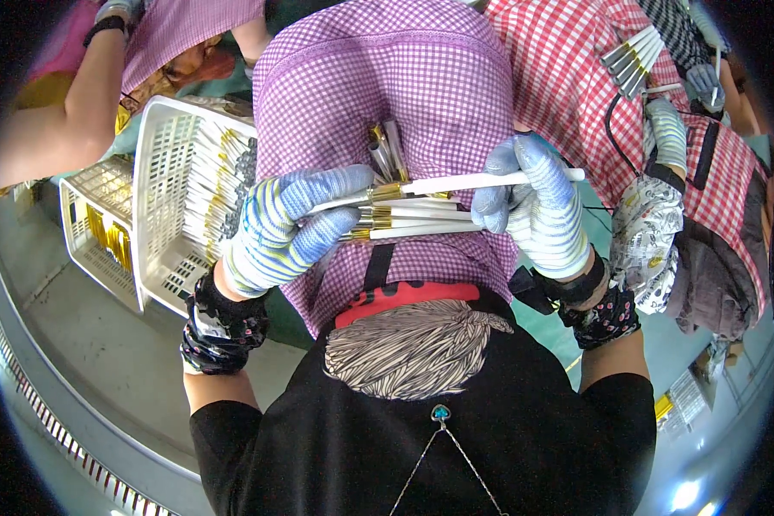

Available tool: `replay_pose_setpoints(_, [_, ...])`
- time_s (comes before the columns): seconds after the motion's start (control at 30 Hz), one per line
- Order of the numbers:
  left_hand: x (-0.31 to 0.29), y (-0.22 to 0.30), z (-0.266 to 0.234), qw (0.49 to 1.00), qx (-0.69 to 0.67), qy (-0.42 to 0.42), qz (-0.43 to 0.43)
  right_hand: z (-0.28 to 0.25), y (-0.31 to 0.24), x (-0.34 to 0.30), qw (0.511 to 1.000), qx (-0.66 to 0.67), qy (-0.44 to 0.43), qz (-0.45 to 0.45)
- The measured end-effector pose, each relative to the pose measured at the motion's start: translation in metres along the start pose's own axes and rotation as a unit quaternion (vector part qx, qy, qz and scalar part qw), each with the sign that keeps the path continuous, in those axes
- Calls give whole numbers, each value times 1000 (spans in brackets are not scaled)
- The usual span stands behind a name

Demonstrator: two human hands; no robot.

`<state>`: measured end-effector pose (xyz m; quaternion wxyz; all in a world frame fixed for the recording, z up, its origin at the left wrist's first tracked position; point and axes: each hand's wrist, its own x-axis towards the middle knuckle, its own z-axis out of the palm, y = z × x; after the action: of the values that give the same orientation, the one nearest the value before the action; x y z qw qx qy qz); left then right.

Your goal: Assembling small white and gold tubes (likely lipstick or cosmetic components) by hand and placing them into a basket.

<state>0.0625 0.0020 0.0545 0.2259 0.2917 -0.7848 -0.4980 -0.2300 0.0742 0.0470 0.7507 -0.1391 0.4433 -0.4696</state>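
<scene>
A paintbrush (456, 182) with a white handle and a gold-coloured ferrule lies level across my lap, held between both hands. My left hand (297, 225), in a striped glove, pinches its bristle end, which the fingers partly cover. On the right, the handle is gripped near its far end by my right hand (537, 202), gloved alike, fingers curled round it. Just below are several similar brushes (426, 230); whether my left hand also holds them I cannot tell. More brushes (389, 150) rest in the dip of my purple checked apron (353, 77).
At my left stands a white plastic basket (159, 163) of pale brushes, beside a smaller crate (76, 211) with yellow items. Co-workers sit close by: a bare arm (90, 103) far left, and at right a person in red checks (559, 52), with a fan of brushes (635, 60) there.
</scene>
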Motion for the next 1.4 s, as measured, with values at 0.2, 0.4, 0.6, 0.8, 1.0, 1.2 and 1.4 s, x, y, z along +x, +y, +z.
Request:
replay_pose_setpoints(0.2, [-8,-1,-2,989,-60,-13,-132,-9,5,9,998,-54,13,-26])
replay_pose_setpoints(0.4, [-18,-2,-15,947,-139,-45,-287,-16,2,0,799,-512,-63,-308])
replay_pose_setpoints(0.6, [-19,-5,-6,963,-109,-187,-163,0,-6,-12,438,-768,-155,-440])
replay_pose_setpoints(0.8, [-17,2,-4,987,9,-156,-38,6,1,-12,624,-702,-183,-289])
replay_pose_setpoints(1.0, [-22,11,2,949,260,-153,96,-7,-2,1,833,-477,-273,66])
replay_pose_setpoints(1.2, [-44,4,0,941,290,-153,88,-9,5,15,708,-659,-226,-118])
replay_pose_setpoints(1.4, [-45,3,-6,951,239,-193,-28,-13,17,25,534,-799,-231,-154])
